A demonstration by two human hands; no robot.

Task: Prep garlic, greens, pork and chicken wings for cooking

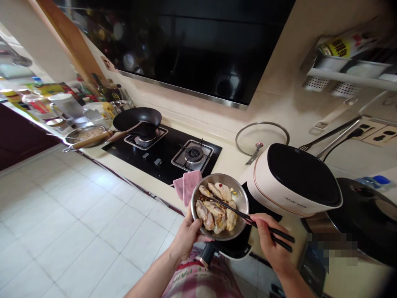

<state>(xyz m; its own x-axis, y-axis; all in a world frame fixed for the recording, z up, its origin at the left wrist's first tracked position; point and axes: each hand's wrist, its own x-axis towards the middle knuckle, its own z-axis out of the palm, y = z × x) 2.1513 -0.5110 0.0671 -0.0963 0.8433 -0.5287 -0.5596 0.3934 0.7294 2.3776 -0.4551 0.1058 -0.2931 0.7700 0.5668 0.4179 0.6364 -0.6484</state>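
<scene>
My left hand [189,231] grips the rim of a round metal bowl [243,203], thumb on the inside edge. In the bowl lie several pale chicken wings [217,217] with yellow bits and a red piece of chilli among them. A pair of black chopsticks [248,217] is held in my right hand [271,240], their tips resting among the wings. Beneath the bowl, and partly hidden by it, is a pulled-out black drawer [240,248] with a dark handle [207,253], in front of a white air fryer [263,182].
Left of the bowl are a pink cloth [190,184] and a gas hob [161,151] carrying a black wok [136,118]. A strainer [87,134] and several bottles crowd the far left. A glass lid [263,136] leans on the wall; a large dark-lidded pot [362,219] stands right.
</scene>
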